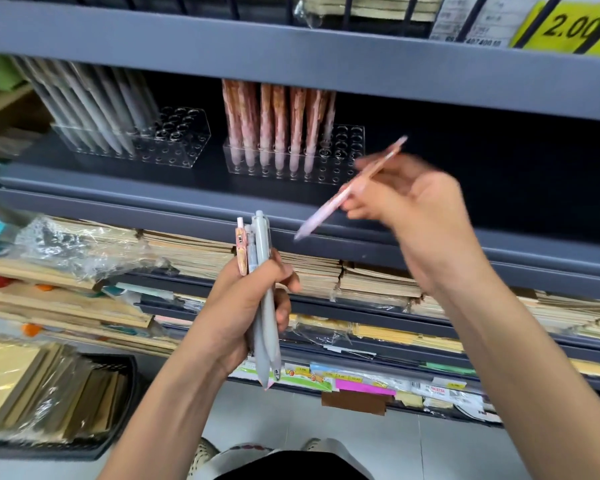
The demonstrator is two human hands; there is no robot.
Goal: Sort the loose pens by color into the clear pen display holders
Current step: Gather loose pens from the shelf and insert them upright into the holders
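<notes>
Closest to you, at the bottom edge, is your dark garment [284, 469] over a pale tiled floor [395, 441].

At the lower left, a black plastic tray [123, 379] holds film-wrapped brown packs. Above it, on the left part of the dark grey metal shelf [482, 188], stands a clear acrylic pen holder with round holes [182, 147]. Its left half is filled with plain grey pens [94, 109] that lean to the left, and its right holes are bare.

Your left hand [236, 306] is below the shelf's front edge, fingers wrapped round an upright bundle of grey and pink pens [269, 327]. Their clip ends stick up above your fist and their tips point down to the floor.

Just right of the first holder, near the shelf's middle, stands a second clear acrylic holder [347, 147]. It carries upright pink patterned pens [278, 123] in its left and middle holes, and its right columns are open.

Your right hand [420, 216], blurred, is in front of the shelf, right of that holder. Its fingers pinch a single pale pink pen [323, 216], tilted with its tip down and to the left, clear of both holders.

At the top right, a yellow price tag [565, 27] reads 2.00. Stacks of tan paper goods [371, 282] fill the lower shelves.
</notes>
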